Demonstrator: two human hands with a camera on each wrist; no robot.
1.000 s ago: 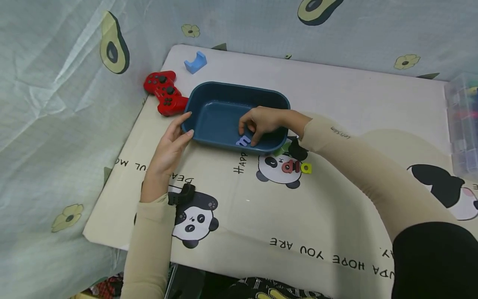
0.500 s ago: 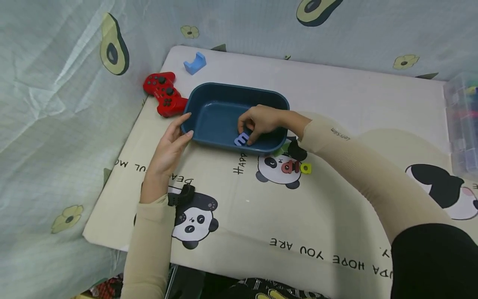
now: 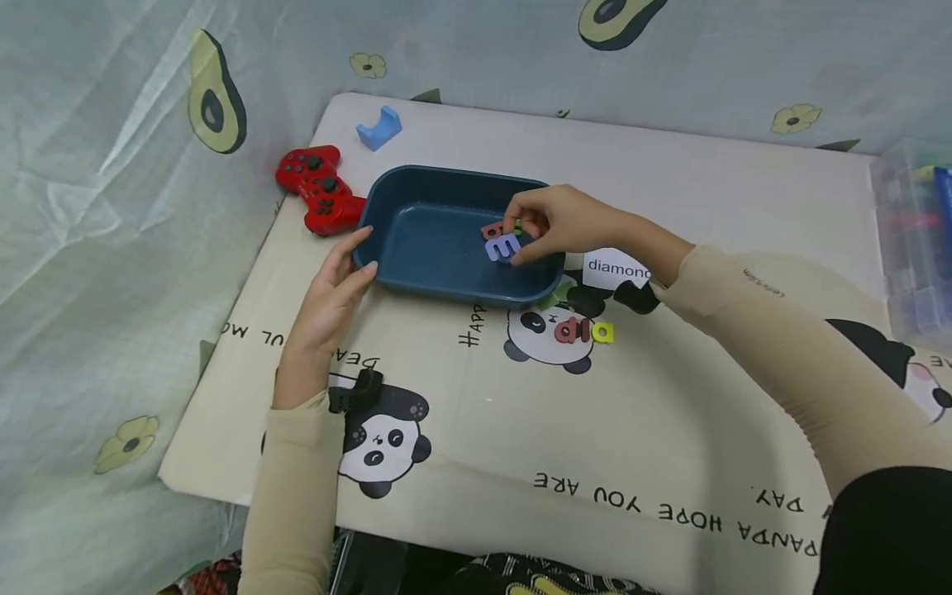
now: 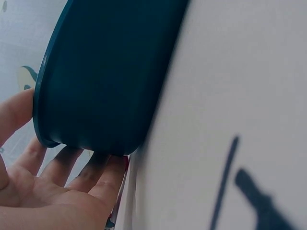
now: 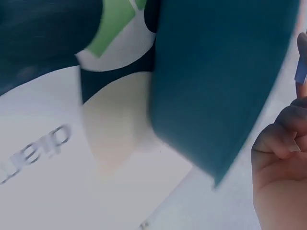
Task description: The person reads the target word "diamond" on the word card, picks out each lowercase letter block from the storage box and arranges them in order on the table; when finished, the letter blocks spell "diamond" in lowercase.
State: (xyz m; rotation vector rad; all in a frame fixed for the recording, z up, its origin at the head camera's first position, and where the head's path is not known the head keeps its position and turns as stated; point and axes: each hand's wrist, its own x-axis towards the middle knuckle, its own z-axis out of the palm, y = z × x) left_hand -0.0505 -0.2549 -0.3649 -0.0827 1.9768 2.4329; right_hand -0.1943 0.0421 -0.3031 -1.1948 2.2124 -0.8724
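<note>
The fingers and thumb of my right hand [image 3: 568, 216] pinch a purple letter m [image 3: 502, 248] over the right part of a blue bin [image 3: 454, 291]. Behind it in the head view, a red letter [image 3: 491, 230] and a bit of green [image 3: 517, 226] show by the fingertips, partly hidden. At the bin's left end, my left hand [image 3: 327, 302] touches the outer wall with extended fingers and its thumb is at the rim. In the left wrist view these fingers [image 4: 86, 177] lie against the bin's outside. The right wrist view catches my right hand [image 5: 283, 158] at its edge.
Left of the bin lies a red game controller [image 3: 321, 192], with a light blue stand [image 3: 379, 129] behind it. In front are red letters [image 3: 571, 331] and a yellow letter [image 3: 603, 333]. A white card [image 3: 613, 268] reads "diamond". A clear box [image 3: 918, 273] stands far right.
My right hand has risen and moved right with the purple letter, from low in the bin. A red letter, a green bit and the card now show. My left hand stays at the bin.
</note>
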